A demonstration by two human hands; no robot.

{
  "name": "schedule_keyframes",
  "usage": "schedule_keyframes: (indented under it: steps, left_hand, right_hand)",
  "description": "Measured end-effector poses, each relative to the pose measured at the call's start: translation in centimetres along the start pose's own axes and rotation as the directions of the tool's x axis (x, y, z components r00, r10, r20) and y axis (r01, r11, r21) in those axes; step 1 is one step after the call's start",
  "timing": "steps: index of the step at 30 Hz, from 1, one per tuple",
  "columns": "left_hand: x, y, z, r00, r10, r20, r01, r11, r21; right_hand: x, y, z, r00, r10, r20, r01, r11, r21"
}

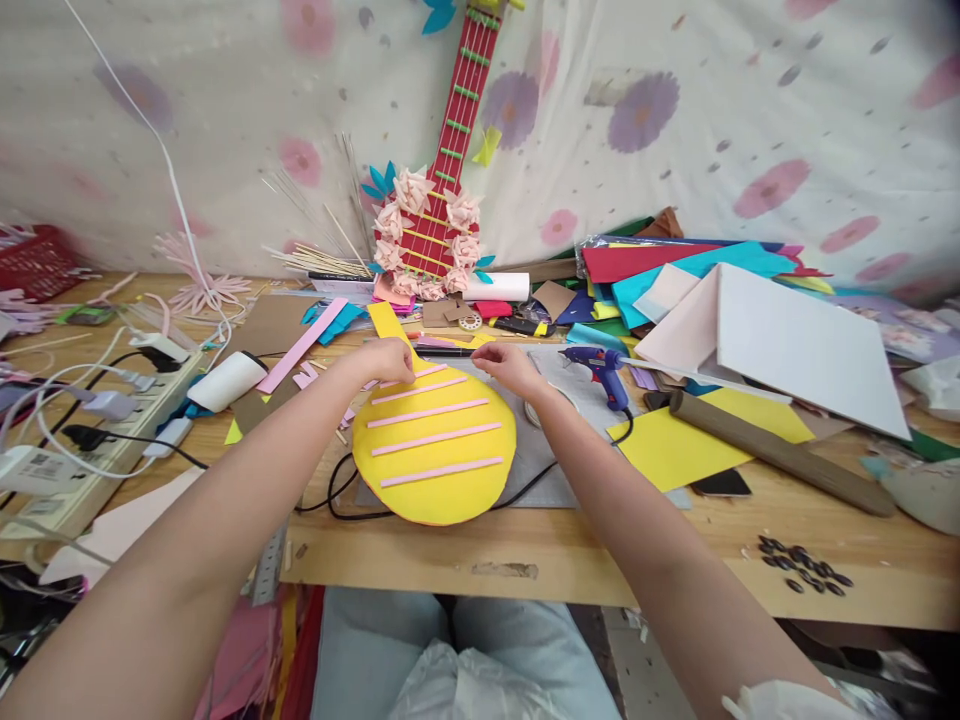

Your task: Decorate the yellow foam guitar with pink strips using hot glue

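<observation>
Head view:
- The yellow foam cutout lies flat on a grey mat at the centre of the wooden workbench, directly ahead of the person. It is a rounded paddle shape with a narrow neck pointing away.
- Five pink strips run across the cutout in parallel rows. The top strip sits at the far edge, between the two hands.
- The left hand rests on the far left edge of the cutout, fingers curled down narrow on the left end of the top strip. Whether it pinches or only presses, I cannot tell.
- The right hand rests at the far right edge, fingers bent and close together, touching the cutout near the right end of that strip. It grips nothing that shows.
- Handling judgement: the cutout looks light, thin and flexible; it likely bends if lifted by one edge. Support it at two opposite edges, or slide it flat.
- The strips look slender and easily creased; press them along their length instead of pulling an end.
- A blue hot glue gun lies just right of the right hand, with its black cord passing under the cutout's near side.
- A decorated red cardboard guitar stands behind, against the floral curtain.
</observation>
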State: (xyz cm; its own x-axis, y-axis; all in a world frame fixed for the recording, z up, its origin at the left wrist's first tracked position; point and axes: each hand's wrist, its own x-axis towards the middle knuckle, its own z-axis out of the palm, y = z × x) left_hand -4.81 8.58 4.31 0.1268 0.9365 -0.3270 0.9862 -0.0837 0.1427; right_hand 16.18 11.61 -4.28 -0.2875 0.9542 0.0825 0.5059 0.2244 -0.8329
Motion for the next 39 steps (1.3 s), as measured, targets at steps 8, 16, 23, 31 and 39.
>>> schedule_keyframes:
  steps: [8, 16, 23, 31, 39]
  left_hand:
    - [0.5, -1.2, 0.7, 0.999, 0.001, -0.034, -0.003, 0.999, -0.033]
    - [-0.9, 0.5, 0.5, 0.995, -0.058, -0.082, 0.059, 0.998, 0.012]
    - [-1.0, -0.3, 1.0, 0.988, -0.04, -0.147, 0.035, 0.999, -0.036]
    - [-2.1, 0.6, 2.6, 0.988, -0.057, -0.144, -0.134, 0.141, -0.981]
    - [-3.5, 5.0, 3.7, 0.986, -0.12, 0.114, -0.007, -0.718, -0.696]
  right_hand:
    - [-6.4, 1.6, -5.3, 0.964, 0.259, -0.058, -0.228, 0.695, -0.682]
    - [-7.9, 2.2, -4.8, 0.944, 0.307, -0.122, -0.285, 0.568, -0.772]
    - [-7.1, 2.3, -5.1, 0.916, 0.364, -0.17, -0.364, 0.572, -0.736]
    - [-7.2, 2.3, -6.7, 0.937, 0.268, -0.224, -0.318, 0.92, -0.23]
    - [-6.5, -1.1, -3.8, 0.973, -0.026, -0.228, -0.037, 0.962, -0.271]
